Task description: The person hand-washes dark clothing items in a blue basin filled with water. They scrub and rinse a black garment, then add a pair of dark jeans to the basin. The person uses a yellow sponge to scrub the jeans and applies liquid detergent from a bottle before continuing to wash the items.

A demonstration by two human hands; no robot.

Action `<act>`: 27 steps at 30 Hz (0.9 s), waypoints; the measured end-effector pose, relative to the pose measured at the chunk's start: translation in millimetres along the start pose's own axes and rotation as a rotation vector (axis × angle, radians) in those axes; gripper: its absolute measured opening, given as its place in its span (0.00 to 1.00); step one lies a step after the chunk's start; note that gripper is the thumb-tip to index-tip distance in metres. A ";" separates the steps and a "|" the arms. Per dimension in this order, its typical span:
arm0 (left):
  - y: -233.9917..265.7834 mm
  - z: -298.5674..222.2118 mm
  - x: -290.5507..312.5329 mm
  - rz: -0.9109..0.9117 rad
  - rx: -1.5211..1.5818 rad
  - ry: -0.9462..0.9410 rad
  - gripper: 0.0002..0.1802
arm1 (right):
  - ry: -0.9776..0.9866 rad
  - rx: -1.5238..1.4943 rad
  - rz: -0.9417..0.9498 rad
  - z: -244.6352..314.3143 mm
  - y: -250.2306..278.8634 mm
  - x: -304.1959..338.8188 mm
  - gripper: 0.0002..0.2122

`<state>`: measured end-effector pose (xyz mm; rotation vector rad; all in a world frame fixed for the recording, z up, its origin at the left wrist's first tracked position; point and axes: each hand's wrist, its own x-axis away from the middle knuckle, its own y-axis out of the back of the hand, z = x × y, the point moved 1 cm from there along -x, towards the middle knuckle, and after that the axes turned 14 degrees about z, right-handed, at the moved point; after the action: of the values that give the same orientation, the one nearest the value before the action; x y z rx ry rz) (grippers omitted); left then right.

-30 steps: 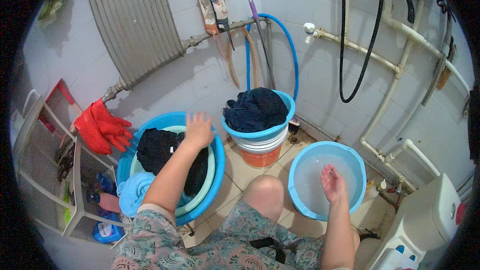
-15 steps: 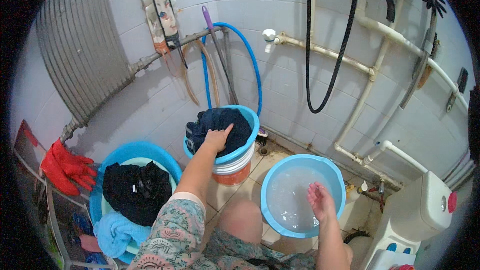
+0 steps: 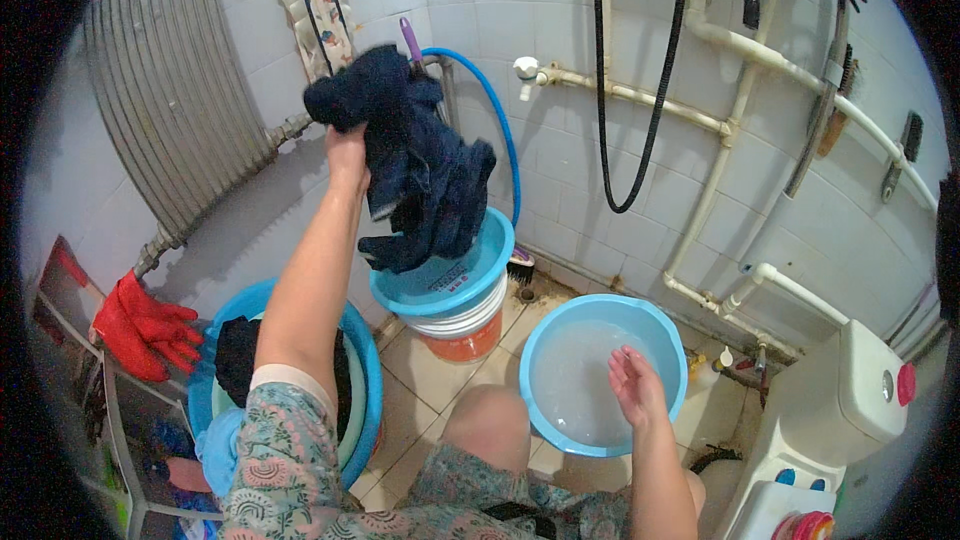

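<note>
My left hand grips a bunched dark navy garment and holds it up in the air, its lower folds hanging over a light blue basin. That basin rests on top of a white and orange bucket. Over a second light blue basin, which contains cloudy water, my right hand hovers with its fingers stretched out and nothing in them. What lies deeper in the basin on the bucket is partly hidden by the garment.
At the left, a larger blue tub contains black clothing and a light blue towel, partly behind my left arm. Red rubber gloves hang beside it. A toilet stands at right; pipes and a black hose line the wall.
My left hand has closed on the navy garment and lifted it up and leftward out of the basin on the bucket. My right hand stays over the water, and the view has shifted slightly.
</note>
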<state>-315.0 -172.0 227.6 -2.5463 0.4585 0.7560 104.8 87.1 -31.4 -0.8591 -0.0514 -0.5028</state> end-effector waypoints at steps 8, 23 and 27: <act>-130.7 -97.0 15.1 0.198 0.485 -0.020 0.18 | -0.064 -0.065 0.180 -4.1 -13.7 14.6 0.19; -300.7 -177.4 70.2 0.385 0.562 -0.075 0.17 | 0.061 -0.189 0.514 16.4 -60.2 48.1 0.38; -297.7 -124.9 110.7 0.395 0.681 0.130 0.17 | 0.241 -0.241 0.478 30.2 -45.7 54.3 0.38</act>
<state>-46.2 -2.5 352.0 -1.8848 1.0767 0.4487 137.1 62.6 34.2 -1.0016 0.4347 -0.1596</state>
